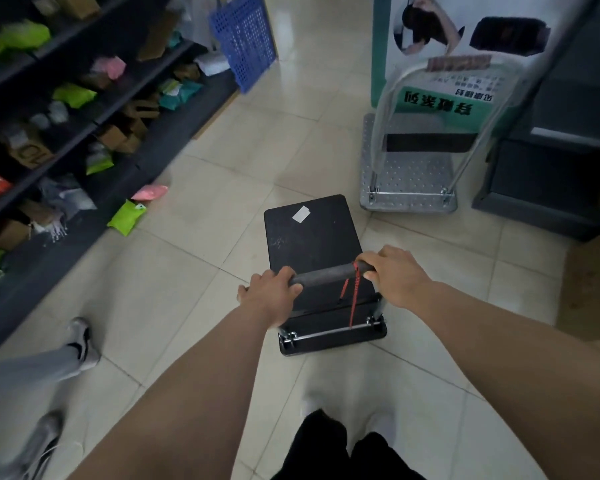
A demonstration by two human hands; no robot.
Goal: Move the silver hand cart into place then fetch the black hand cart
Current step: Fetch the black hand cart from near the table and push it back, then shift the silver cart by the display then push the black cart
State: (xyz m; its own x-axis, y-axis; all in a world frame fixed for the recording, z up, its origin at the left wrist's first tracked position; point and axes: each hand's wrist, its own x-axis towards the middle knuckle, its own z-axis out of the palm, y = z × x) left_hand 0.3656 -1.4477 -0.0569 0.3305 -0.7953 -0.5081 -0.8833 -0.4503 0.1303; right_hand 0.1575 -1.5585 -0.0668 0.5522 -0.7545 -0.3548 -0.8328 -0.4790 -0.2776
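The black hand cart point(312, 233) stands on the tiled floor right in front of me, a white sticker on its flat deck and a red cord hanging from its padded handle bar. My left hand point(271, 292) grips the left end of that bar. My right hand point(395, 271) grips the right end, beside the cord. The silver hand cart point(409, 188), with a perforated deck and an upright loop handle, is parked ahead to the right against a green and white sign stand.
Dark shelving point(94, 123) full of parcels and bags runs along the left, with a blue plastic crate point(243, 39) leaning at its far end. Another person's leg and shoe point(80, 341) are at lower left. A dark cabinet point(548, 188) stands at right.
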